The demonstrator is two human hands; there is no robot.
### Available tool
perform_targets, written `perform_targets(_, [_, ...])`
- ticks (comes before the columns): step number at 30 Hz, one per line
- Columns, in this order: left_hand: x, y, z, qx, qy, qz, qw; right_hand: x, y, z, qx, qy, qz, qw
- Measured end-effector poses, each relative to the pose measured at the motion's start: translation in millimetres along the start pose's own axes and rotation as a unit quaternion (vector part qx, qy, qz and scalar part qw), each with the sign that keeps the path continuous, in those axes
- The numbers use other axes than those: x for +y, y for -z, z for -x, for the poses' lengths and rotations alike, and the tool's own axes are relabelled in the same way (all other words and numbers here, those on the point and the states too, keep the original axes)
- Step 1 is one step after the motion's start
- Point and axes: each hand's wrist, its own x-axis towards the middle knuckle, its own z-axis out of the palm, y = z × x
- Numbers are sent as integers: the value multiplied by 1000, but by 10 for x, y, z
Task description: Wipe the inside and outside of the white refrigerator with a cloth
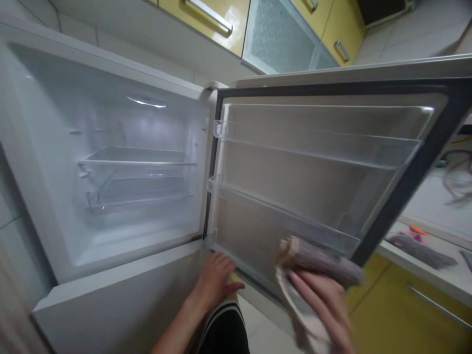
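Note:
My right hand (pixel 320 305) is closed round a folded greyish-brown cloth (pixel 320 260), part of which hangs down below the fingers; both are smeared by motion. They are in front of the lower part of the open refrigerator door (pixel 295 206). My left hand (pixel 217 278) rests near the door's lower hinge-side corner, fingers laid forward and thumb apart, with nothing visible in it. To the left stands the white refrigerator compartment (pixel 143 128), lit inside, with a clear shelf (pixel 140 156) and a clear tray (pixel 143 191) beneath it. The door carries a clear upper bin (pixel 313 145) and lower bin (pixel 287 214).
Yellow cabinets (pixel 206 24) and a frosted glass cabinet door (pixel 283 37) hang above. A counter (pixel 450 280) at right holds another grey cloth (pixel 422 250) and a small orange item (pixel 419 230). My knee (pixel 224 329) is below, close to the refrigerator.

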Motion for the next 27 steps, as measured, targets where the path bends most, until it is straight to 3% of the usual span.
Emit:
perform_targets(2, [-8, -24, -55, -12, -8, 10, 1000, -51, -298, -135, -83, -35, 2, 996])
perform_targets(5, [9, -73, -106, -23, -8, 25, 999, -45, -592, -370, -227, -147, -15, 963])
perform_targets(7, [13, -105, -137, -29, -1, 32, 999, 24, -669, -499, -257, -199, -65, 943])
perform_targets(12, [-11, -117, -241, -40, 32, 36, 998, 213, -701, -724, -186, -272, -197, 923])
perform_targets(16, [8, -37, -338, -30, 156, 153, 975, 173, -754, -958, -86, -292, -284, 909])
perform_targets(18, [39, -11, -395, 5, 189, 288, 939, 98, -797, -1108, -50, -278, -321, 904])
perform_targets(21, [79, -24, -498, 77, 175, 463, 865, 11, -876, -1323, -18, -246, -351, 903])
perform_targets(24, [9, -47, -578, 175, 209, 497, 824, 57, -933, -1427, 4, -224, -365, 904])
perform_targets(27, [-239, 21, -579, 237, 237, 464, 820, 280, -903, -1325, 79, -236, -284, 926])
